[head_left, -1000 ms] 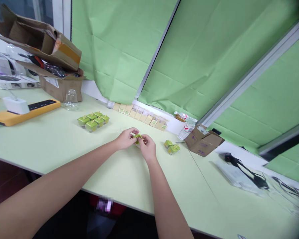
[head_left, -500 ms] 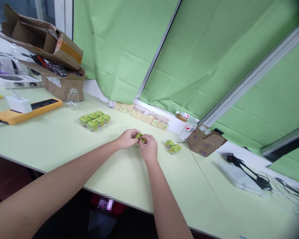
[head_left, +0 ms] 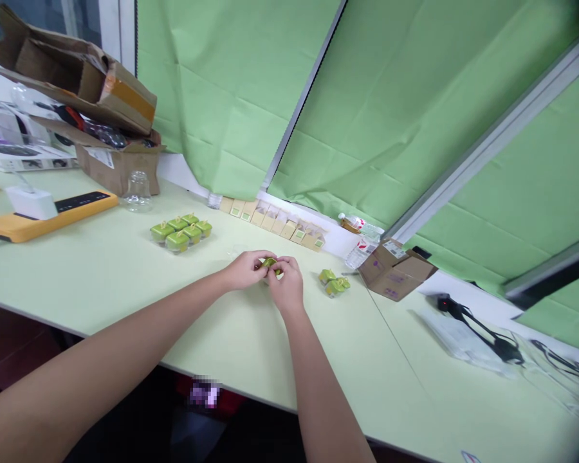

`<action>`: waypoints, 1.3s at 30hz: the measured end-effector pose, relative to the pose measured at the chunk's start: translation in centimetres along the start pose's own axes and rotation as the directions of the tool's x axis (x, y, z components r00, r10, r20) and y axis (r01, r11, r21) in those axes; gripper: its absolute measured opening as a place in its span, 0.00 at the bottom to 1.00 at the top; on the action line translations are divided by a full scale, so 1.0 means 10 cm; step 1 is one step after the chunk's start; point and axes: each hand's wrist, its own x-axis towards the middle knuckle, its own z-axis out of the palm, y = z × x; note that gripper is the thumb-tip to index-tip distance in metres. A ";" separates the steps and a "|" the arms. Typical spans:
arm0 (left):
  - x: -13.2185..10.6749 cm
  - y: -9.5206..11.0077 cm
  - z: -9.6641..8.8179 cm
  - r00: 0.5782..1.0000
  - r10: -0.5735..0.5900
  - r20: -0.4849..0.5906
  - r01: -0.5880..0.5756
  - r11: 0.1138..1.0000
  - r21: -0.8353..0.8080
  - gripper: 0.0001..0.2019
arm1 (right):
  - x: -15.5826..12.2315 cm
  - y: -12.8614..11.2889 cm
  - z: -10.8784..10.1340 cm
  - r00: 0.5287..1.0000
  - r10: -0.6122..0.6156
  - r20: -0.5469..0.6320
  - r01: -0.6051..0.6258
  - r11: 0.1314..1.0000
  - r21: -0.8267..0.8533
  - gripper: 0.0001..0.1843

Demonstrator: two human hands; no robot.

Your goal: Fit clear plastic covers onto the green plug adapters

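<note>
Head view: a small green box (head_left: 269,263) is pinched between the left hand (head_left: 244,270) and right hand (head_left: 285,286), just above the surface (head_left: 125,276). Small as it is, it could be crushed by overtight squeezing, or dropped.

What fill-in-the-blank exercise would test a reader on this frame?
The left hand and right hand together pinch one small ____ piece.
The nearest loose pieces lie beside the ____ hand.
A clear jar stands before a torn ____ box.
Missing: green; right; cardboard.
</note>
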 end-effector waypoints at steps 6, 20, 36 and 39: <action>0.05 -0.05 -0.02 0.999 -0.024 0.025 0.029 0.978 -0.206 0.19 | 0.01 -0.05 0.03 1.000 0.023 -0.016 -0.020 0.992 0.123 0.05; 0.08 -0.30 -0.07 0.987 -0.118 -0.111 0.128 0.988 0.083 0.09 | 0.14 -0.06 -0.05 0.864 0.436 0.253 -0.466 0.502 0.729 0.06; 0.02 -0.29 -0.16 0.980 -0.184 -0.078 0.198 0.834 0.516 0.11 | 0.09 0.12 -0.04 0.874 0.486 0.030 -0.445 0.773 0.452 0.18; 0.00 -0.28 -0.17 0.979 -0.192 -0.060 0.190 0.784 0.590 0.12 | 0.07 0.15 -0.03 0.884 0.466 0.025 -0.443 0.820 0.364 0.15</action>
